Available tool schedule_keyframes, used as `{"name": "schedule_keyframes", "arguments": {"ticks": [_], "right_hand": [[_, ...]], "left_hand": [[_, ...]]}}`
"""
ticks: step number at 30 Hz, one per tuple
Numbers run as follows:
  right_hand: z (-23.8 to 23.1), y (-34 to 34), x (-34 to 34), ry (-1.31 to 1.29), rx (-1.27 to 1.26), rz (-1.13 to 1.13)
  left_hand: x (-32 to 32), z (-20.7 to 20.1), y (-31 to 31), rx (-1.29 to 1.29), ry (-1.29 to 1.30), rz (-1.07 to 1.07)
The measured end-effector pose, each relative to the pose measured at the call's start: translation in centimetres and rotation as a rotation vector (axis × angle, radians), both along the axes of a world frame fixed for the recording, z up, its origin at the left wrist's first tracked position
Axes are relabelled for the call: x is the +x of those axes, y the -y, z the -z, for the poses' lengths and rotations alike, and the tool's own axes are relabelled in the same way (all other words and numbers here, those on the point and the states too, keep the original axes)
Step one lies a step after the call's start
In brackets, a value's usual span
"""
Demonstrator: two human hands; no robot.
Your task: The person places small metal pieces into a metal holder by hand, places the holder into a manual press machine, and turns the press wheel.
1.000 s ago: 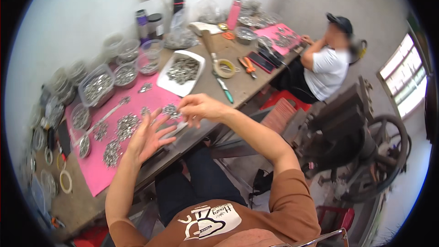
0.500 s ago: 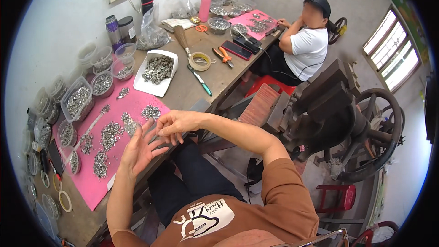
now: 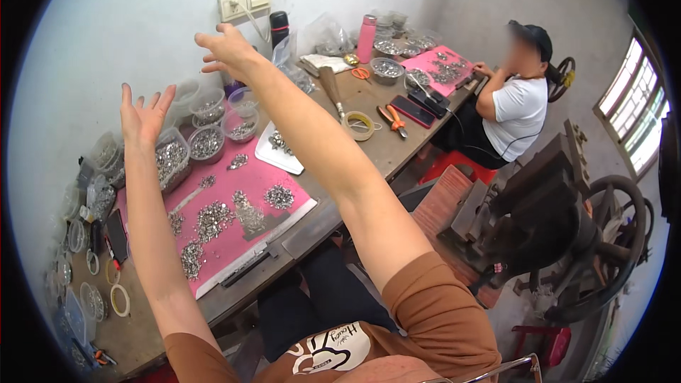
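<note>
The left hand (image 3: 145, 122) and the right hand (image 3: 234, 51) are raised apart toward a pale wall (image 3: 149, 21); half a second earlier they are seen close together, low over a pink mat (image 3: 234, 250). The fingers of both hands are open and spread, the right hand held farther out over the workbench (image 3: 376, 156). Small silvery pieces (image 3: 214, 221) are spread in separate piles across the mat, the nearer ones now uncovered by the hands. A white tray (image 3: 280, 161), plainly visible earlier, is largely hidden by the right forearm (image 3: 305, 124); more pieces are seen in it. A rectangular clear tub (image 3: 179, 181), filled with pieces, is partly blocked by the left forearm (image 3: 157, 227). Similar pieces are held in a round tub (image 3: 206, 155) just beside it. Farther along the bench, a round bowl (image 3: 386, 81) of silvery pieces is set near a seated co-worker (image 3: 521, 113) in white.
</note>
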State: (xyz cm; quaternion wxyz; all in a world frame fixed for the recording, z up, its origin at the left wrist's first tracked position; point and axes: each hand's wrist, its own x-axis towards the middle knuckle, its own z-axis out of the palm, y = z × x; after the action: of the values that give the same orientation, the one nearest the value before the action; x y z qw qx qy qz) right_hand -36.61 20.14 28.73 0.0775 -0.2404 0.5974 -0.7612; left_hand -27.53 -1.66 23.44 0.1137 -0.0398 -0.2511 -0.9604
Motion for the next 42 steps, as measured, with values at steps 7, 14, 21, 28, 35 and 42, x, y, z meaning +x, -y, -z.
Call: {"name": "schedule_keyframes", "arguments": {"ticks": [7, 14, 21, 28, 35, 42], "right_hand": [[13.8, -2.2, 4.7, 0.1, 0.186, -0.402], [18.8, -9.8, 8.8, 0.263, 0.133, -0.467], [19.9, -12.4, 11.2, 0.319, 0.147, -0.506], [20.2, -11.2, 13.9, 0.234, 0.31, -0.609], [22.3, -12.8, 16.4, 0.262, 0.32, -0.603], [22.6, -7.3, 17.6, 0.089, 0.466, -0.51]], "left_hand": [[4.0, 11.3, -1.5, -0.283, 0.351, 0.08], [7.9, 14.7, -10.2, -0.422, 0.379, 0.366], [10.3, 15.2, -13.5, -0.369, 0.392, 0.473], [15.8, 14.9, -11.5, -0.342, 0.34, 0.28], [24.9, 17.8, -5.3, -0.541, 0.464, -0.363], [28.2, 22.4, -3.0, -0.934, 0.467, -0.695]]}}
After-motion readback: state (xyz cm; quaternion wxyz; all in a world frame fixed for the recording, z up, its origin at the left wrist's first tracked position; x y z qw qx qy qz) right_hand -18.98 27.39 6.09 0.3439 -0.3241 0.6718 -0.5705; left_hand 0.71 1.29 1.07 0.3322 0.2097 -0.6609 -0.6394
